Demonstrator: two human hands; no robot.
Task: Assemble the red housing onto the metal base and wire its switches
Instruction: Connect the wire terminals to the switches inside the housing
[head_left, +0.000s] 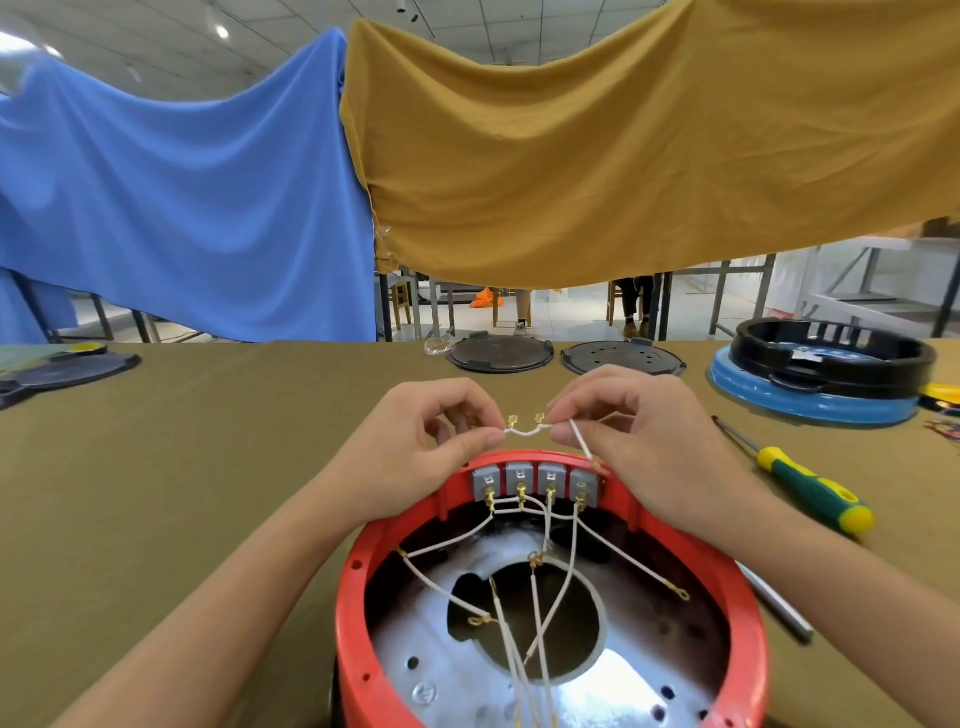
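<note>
Both hands pinch a short white wire (527, 430) that has small gold clips on it. The left hand (421, 447) holds one end between thumb and finger. The right hand (631, 441) holds the other end the same way, and a second white strand runs down from its fingers toward the housing. The short wire sags a little between the 2 hands, just above the far rim of the red housing (353, 587).

The red housing is a round ring sitting near the person, in the middle of the table. Inside it lies the shiny metal base (447, 670), with a big round hole in its middle and small holes around it. On the far inside wall of the housing stand 4 grey switches (535, 480) in a row. White wires (561, 571) with gold ends run from the switches down over the metal base.

The table (208, 467) has an olive cloth on it. A screwdriver (810, 488) with a green and yellow handle lies to the right. Farther back are 2 dark round plates (563, 356) and a black ring on a blue base (826, 374). A blue cloth (182, 208) and a mustard cloth (623, 156) hang behind the table.
</note>
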